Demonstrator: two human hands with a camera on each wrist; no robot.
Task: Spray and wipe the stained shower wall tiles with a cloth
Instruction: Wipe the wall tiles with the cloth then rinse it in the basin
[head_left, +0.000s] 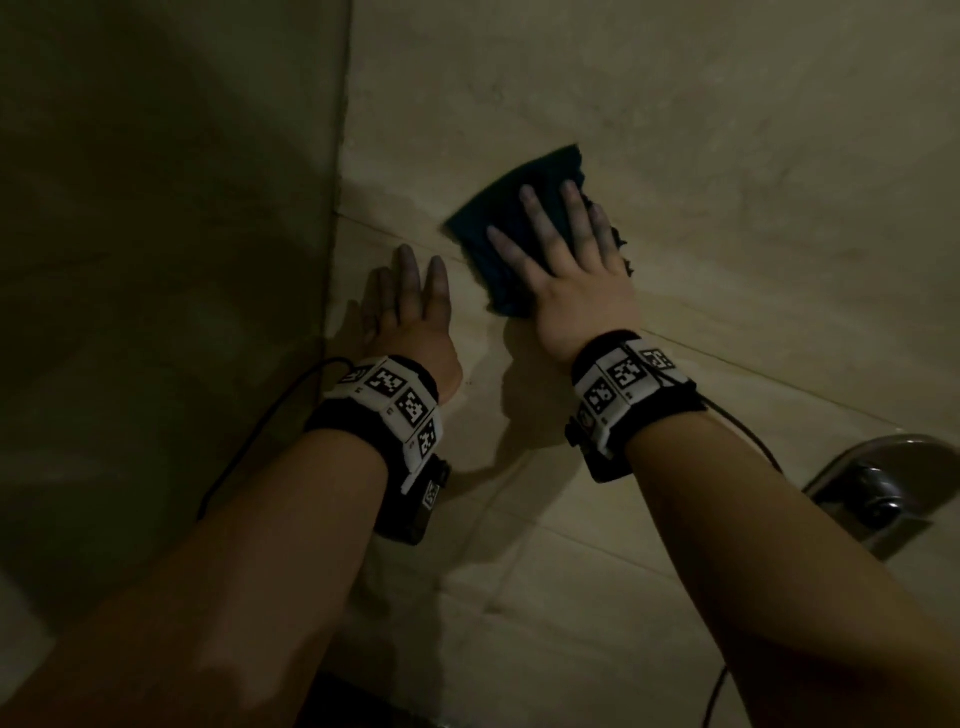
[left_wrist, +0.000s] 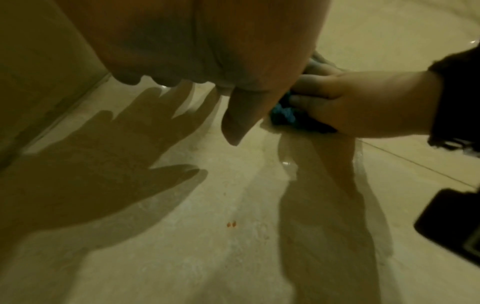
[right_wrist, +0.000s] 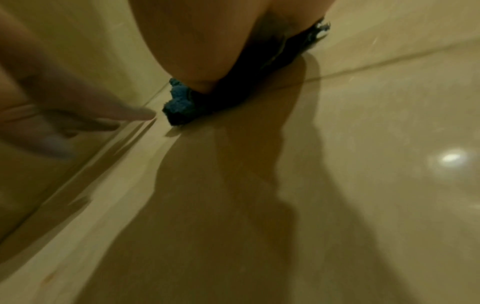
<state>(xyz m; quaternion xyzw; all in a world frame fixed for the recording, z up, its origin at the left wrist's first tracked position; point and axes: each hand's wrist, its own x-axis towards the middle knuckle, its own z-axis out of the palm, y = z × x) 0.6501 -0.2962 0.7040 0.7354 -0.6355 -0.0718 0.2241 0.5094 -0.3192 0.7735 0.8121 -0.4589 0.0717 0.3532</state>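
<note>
A dark teal cloth (head_left: 511, 208) lies flat against the beige shower wall tiles (head_left: 727, 156). My right hand (head_left: 566, 260) presses it to the wall with straight, spread fingers. The cloth's fuzzy blue edge (right_wrist: 180, 102) sticks out under that palm in the right wrist view and shows as a blue tuft (left_wrist: 283, 115) in the left wrist view. My left hand (head_left: 405, 306) rests flat on the tile just left of the cloth, fingers straight, holding nothing. A small reddish speck (left_wrist: 232, 224) marks the wet tile below my left hand. No spray bottle is in view.
The wall corner (head_left: 340, 208) runs down just left of my left hand, with a darker side wall (head_left: 156, 260) beyond it. A chrome shower fitting (head_left: 883, 493) juts from the wall at lower right. Grout lines (head_left: 753, 364) cross the tiles.
</note>
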